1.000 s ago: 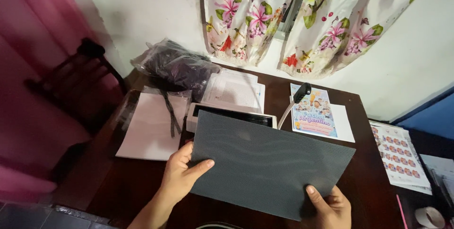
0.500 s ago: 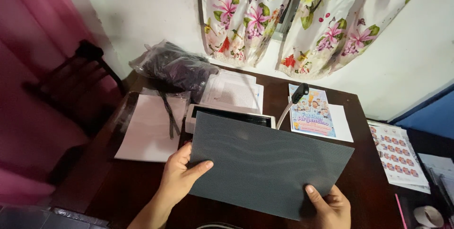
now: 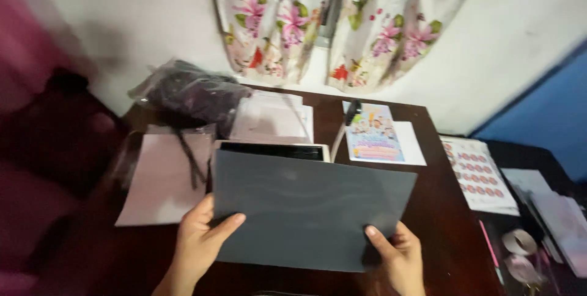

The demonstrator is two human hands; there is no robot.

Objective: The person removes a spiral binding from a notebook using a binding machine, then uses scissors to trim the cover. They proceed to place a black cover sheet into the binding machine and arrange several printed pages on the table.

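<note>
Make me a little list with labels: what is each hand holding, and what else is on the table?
Left hand: grips the left edge of the large dark grey flat sheet.
Right hand: grips the sheet's lower right corner.
Under sheet: white-framed flat device, mostly hidden.
Table: dark brown wood.
Also there: colourful printed card, pale pink paper, dark plastic bag.

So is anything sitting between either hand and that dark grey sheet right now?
Nothing visible does. The left hand and the right hand both already grip the dark grey sheet at its lower corners, thumbs on its face. The sheet itself covers most of the white-framed tablet lying behind it on the wooden table.
</note>
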